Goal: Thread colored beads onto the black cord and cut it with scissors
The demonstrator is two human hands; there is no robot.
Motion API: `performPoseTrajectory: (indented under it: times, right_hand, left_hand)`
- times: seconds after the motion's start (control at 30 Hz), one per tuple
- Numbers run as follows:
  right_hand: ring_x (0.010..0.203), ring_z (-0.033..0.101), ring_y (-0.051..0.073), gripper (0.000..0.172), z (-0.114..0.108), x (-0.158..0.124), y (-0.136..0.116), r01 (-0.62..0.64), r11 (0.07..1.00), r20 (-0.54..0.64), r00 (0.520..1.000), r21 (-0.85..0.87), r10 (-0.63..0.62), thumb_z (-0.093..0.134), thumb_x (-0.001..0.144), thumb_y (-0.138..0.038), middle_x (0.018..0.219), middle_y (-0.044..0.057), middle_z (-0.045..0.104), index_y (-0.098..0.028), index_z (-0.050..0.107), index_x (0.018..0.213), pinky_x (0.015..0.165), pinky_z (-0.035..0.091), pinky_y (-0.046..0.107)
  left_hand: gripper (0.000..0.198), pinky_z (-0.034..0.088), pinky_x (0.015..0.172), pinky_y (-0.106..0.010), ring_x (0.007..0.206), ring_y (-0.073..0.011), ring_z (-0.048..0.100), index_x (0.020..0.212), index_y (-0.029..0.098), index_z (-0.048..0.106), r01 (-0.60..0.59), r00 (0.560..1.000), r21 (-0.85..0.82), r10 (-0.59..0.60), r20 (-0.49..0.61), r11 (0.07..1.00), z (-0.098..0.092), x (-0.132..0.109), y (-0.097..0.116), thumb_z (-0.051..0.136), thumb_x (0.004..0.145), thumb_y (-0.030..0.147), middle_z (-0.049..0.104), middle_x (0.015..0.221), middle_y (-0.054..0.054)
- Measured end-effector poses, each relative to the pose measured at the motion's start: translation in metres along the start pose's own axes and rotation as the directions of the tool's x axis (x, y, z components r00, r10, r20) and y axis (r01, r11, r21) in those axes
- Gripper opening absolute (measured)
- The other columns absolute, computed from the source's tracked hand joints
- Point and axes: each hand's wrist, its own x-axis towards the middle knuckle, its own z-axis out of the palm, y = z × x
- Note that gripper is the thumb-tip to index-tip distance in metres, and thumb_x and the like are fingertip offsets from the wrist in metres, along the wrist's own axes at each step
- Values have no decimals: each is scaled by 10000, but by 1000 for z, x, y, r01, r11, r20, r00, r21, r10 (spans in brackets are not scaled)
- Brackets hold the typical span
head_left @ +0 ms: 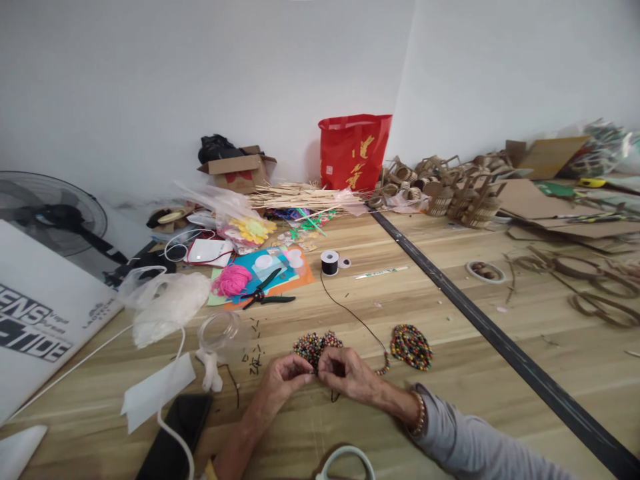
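My left hand [286,383] is closed in a pinch, and what sits between its fingertips is too small to make out. Its tips nearly meet those of my right hand [350,375], which pinches a thin black cord; a dark loop of it hangs below. Just behind both hands lies a heap of small multicoloured beads [311,343], partly covered by the fingers. From a white spool of black cord [329,264] the line runs across the table to a short strung row of beads [385,365] beside my right wrist. A coiled bead strand [411,347] lies to the right.
Black-handled pliers [263,293] and pink yarn [231,280] rest on coloured sheets. A roll of clear tape [220,330], a phone [175,437] and a white cable are at left. A dark strip [450,297] crosses the table. Small woven baskets [467,200] stand at the back right.
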Motion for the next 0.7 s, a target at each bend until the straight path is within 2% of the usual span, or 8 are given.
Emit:
performPoseTrajectory:
  times: [0.33,0.7]
  right_hand:
    - [520,406,78,41,0,0,0,-16,1000,3,1000,-11,16,565,740,-163,586,-36,487,-139,565,707,467,304,175]
    - [522,409,74,44,1,0,1,-11,999,-3,1000,-32,11,569,736,-167,583,-37,485,-138,571,702,462,314,167]
  left_hand:
    - [206,400,575,-229,556,-121,537,632,142,674,5,1000,-25,-5,10,1000,1,-1,4,806,526,259,639,557,14]
    - [235,409,577,-241,561,-125,538,640,145,667,-13,1000,8,13,21,1000,-1,1,-3,811,528,294,639,580,6]
